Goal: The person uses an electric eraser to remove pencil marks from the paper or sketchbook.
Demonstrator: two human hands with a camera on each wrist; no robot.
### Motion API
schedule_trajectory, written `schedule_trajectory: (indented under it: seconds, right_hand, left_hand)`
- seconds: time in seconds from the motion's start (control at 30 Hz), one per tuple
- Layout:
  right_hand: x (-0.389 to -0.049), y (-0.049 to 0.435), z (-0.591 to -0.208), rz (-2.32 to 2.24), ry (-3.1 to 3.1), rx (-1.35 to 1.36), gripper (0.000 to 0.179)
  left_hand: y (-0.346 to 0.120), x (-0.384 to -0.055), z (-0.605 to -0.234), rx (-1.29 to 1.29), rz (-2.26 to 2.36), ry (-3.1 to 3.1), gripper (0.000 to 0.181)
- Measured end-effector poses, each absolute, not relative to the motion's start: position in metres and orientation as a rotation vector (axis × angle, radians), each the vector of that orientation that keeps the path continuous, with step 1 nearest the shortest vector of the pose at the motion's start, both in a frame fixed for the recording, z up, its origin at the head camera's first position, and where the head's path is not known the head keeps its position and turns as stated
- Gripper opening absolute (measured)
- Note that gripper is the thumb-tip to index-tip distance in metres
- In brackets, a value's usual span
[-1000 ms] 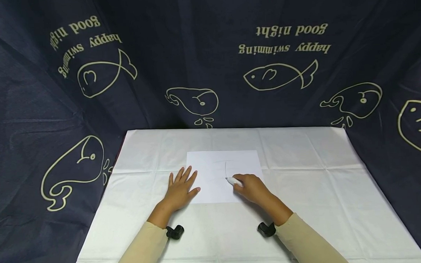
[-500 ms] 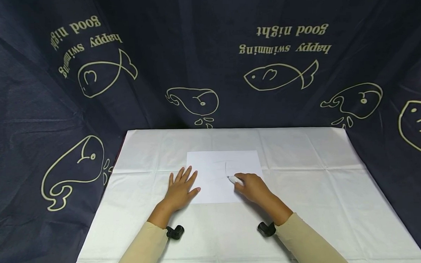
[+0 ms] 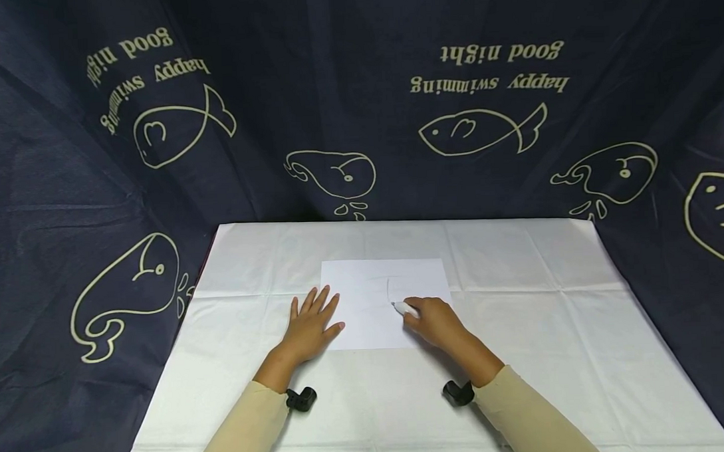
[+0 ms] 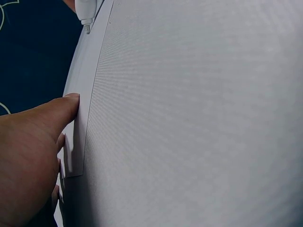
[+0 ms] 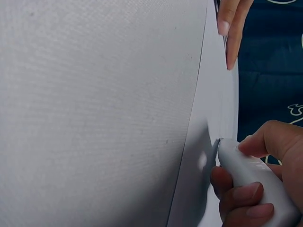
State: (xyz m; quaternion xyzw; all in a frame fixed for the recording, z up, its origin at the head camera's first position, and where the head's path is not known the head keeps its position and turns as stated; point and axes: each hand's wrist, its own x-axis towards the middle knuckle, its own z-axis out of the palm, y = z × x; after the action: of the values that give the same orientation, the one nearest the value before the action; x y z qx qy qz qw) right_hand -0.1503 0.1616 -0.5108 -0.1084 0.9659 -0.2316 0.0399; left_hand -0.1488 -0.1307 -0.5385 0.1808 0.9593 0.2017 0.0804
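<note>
In the head view my left hand lies flat with spread fingers on the left edge of a white paper sheet. The left thumb rests along the paper's near edge in the left wrist view. My right hand grips a thick white correction pen, thumb on one side and curled fingers on the other. Its narrow grey tip points down to the left, right at the paper. A thin dark upright line and faint cross strokes mark the sheet. The palm hides the pen's rear end in the head view.
A white cloth with fold creases covers the table under the paper. Behind and beside it hangs a dark blue curtain printed with fish, whales and words. Black wrist cameras sit at both cuffs.
The right hand and pen have shifted slightly right and away from me, the tip leaving the lower end of the upright line. The left hand and paper stay put.
</note>
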Motion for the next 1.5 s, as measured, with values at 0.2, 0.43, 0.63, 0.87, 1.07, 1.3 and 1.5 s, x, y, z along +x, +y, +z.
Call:
schedule_trajectory:
  seconds: [0.2, 0.43, 0.63, 0.87, 1.07, 1.3, 1.5]
  right_hand:
    - [-0.1500, 0.1605, -0.5099, -0.714, 2.943, -0.385, 0.033]
    - [-0.1500, 0.1620, -0.5097, -0.704, 2.971, -0.367, 0.030]
    - [-0.1495, 0.1613, -0.5089, -0.702, 2.936, -0.384, 0.033]
    - [-0.1491, 0.1620, -0.5088, -0.698, 2.965, -0.367, 0.032]
    - [-0.1489, 0.1617, -0.5091, -0.709, 2.938, -0.363, 0.033]
    - [-0.1499, 0.1625, -0.5102, -0.733, 2.945, -0.344, 0.033]
    - [-0.1490, 0.1618, -0.5098, -0.720, 2.948, -0.354, 0.033]
  left_hand:
    - [-0.1306, -0.1486, -0.5381, 0.541, 0.600, 2.870, 0.068]
    - [-0.1305, -0.1486, -0.5373, 0.544, 0.605, 2.871, 0.068]
    - [-0.1305, -0.1486, -0.5371, 0.543, 0.599, 2.872, 0.068]
    - [-0.1305, -0.1492, -0.5385, 0.544, 0.596, 2.872, 0.068]
    - [-0.1302, -0.1494, -0.5377, 0.532, 0.587, 2.865, 0.069]
    - [-0.1302, -0.1497, -0.5376, 0.526, 0.578, 2.859, 0.069]
    - [-0.1306, -0.1499, -0.5387, 0.529, 0.576, 2.865, 0.069]
